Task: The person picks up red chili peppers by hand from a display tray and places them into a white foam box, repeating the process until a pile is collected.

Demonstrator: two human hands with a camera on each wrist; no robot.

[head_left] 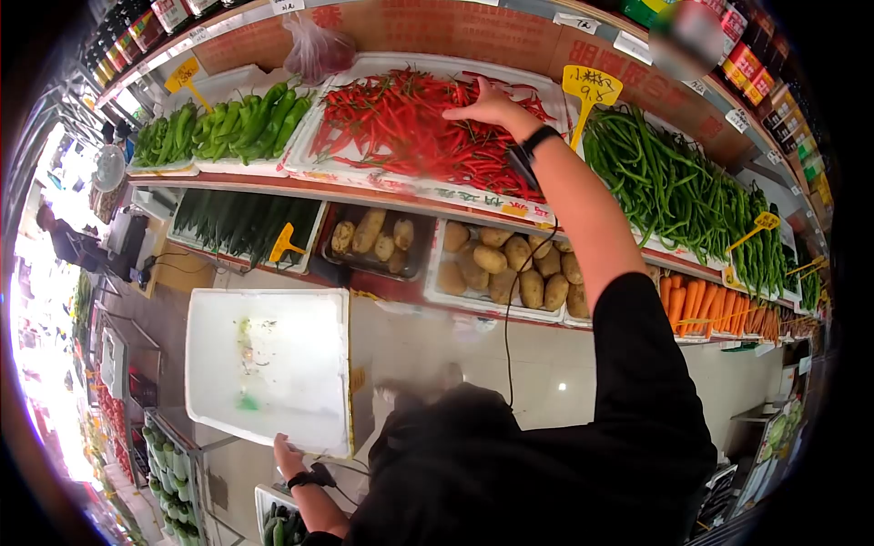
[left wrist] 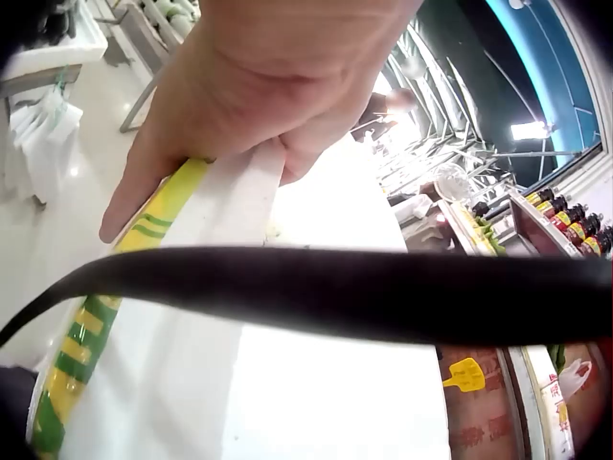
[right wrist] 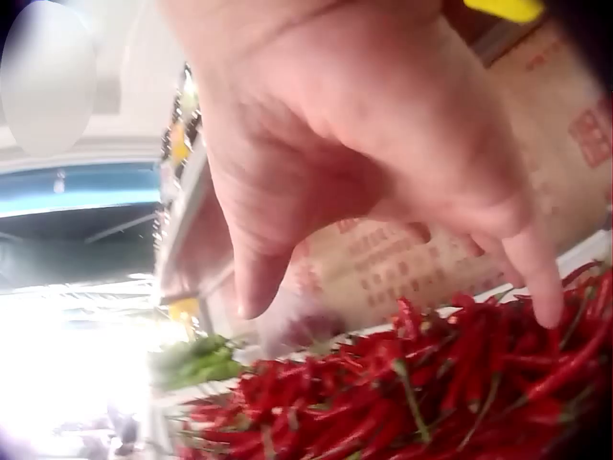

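My left hand [head_left: 289, 452] grips the near edge of a white foam tray [head_left: 269, 364] and holds it flat above the floor. In the left wrist view the fingers [left wrist: 259, 86] curl over the tray's rim [left wrist: 230, 211], which carries a yellow and green strip. A few green scraps lie on the tray. My right hand [head_left: 482, 107] reaches out over a heap of red chillies [head_left: 401, 127] on the upper shelf. In the right wrist view that hand [right wrist: 383, 172] is spread with fingers pointing down, fingertips at the top of the chillies [right wrist: 431, 393], holding nothing.
Green peppers [head_left: 237, 123] lie left of the chillies, long green chillies [head_left: 674, 182] to the right behind a yellow price tag [head_left: 590, 88]. Below are cucumbers [head_left: 241, 223], potatoes [head_left: 510, 264] and carrots [head_left: 710, 305]. A person sits at a counter [head_left: 64, 241] far left.
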